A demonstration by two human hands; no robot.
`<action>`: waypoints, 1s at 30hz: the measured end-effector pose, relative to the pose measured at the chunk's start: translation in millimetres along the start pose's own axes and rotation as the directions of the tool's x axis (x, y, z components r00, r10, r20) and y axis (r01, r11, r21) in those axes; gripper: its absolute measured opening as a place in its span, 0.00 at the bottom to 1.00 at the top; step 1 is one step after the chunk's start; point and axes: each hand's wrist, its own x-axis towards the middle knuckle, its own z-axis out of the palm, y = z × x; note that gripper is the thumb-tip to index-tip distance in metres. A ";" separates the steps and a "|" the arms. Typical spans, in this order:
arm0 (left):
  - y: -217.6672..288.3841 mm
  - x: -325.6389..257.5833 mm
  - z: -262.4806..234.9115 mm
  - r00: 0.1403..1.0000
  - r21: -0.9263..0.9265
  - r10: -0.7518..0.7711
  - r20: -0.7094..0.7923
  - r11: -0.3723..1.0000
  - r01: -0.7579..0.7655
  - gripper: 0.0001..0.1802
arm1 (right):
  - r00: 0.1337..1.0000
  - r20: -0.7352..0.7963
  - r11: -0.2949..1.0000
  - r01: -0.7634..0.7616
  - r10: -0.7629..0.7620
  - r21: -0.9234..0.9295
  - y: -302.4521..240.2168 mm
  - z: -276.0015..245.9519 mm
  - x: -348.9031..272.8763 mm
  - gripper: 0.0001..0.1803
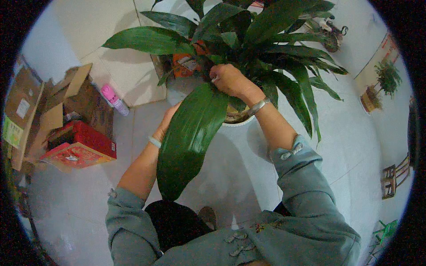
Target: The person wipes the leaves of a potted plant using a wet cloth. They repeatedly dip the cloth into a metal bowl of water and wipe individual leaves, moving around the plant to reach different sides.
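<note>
Two hands tend a broad-leaved potted plant on a tiled floor.

The right hand (228, 80) has its grip closed at the base of a large green leaf (188, 137), among the stems above the white pot (239, 126). The left hand (167, 120) lies open behind the leaf's edge, supporting it; the blade hangs down between both forearms. Cardboard boxes (57, 111) and a pink-capped spray can (114, 100) sit well apart, left.

On the pale tiled floor (372, 146), opened cardboard boxes (53, 106) and a red box (80, 146) sit at the left edge. A pink-capped spray can (114, 100) lies just beside them. A small wooden chair (395, 177) stands far right.
</note>
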 end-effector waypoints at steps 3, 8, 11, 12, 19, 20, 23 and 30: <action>-6.8 -9.2 7.8 0.990 -0.150 -0.086 0.108 0.983 0.102 0.22 | 0.997 0.065 0.999 0.041 -0.038 -0.031 -4.0 -4.7 -1.5 0.07; 10.6 3.0 49.8 0.955 -0.535 -0.184 0.231 0.796 0.282 0.31 | 0.989 0.106 0.995 0.100 -0.099 -0.008 -21.5 -10.3 -10.6 0.08; 17.0 11.6 70.0 0.932 -0.689 -0.226 0.283 0.628 0.361 0.39 | 0.989 0.076 0.989 0.130 -0.125 -0.074 -36.7 -10.8 -22.3 0.07; 17.3 13.8 74.1 0.937 -0.688 -0.227 0.265 0.636 0.348 0.41 | 0.990 0.064 0.985 0.135 -0.129 -0.111 -44.5 -10.7 -28.4 0.07; 10.4 16.4 65.0 0.989 -0.629 -0.089 0.118 0.764 0.143 0.39 | 0.967 -0.149 0.978 0.209 -0.207 -0.001 -136.5 -12.2 -117.7 0.16; 9.4 14.7 61.0 0.983 -0.690 -0.113 0.148 0.700 0.184 0.41 | 0.962 -0.198 0.979 0.199 -0.189 0.032 -150.8 -10.0 -135.8 0.19; 5.8 13.2 54.9 0.987 -0.656 -0.149 0.054 0.740 0.148 0.42 | 0.904 -0.349 0.964 0.267 -0.249 0.004 -161.7 -1.9 -153.9 0.26; 13.6 12.7 71.5 0.968 -0.770 -0.051 0.247 0.596 0.228 0.40 | 0.989 -0.138 0.959 0.006 -0.046 -0.282 -96.8 -3.0 -79.6 0.12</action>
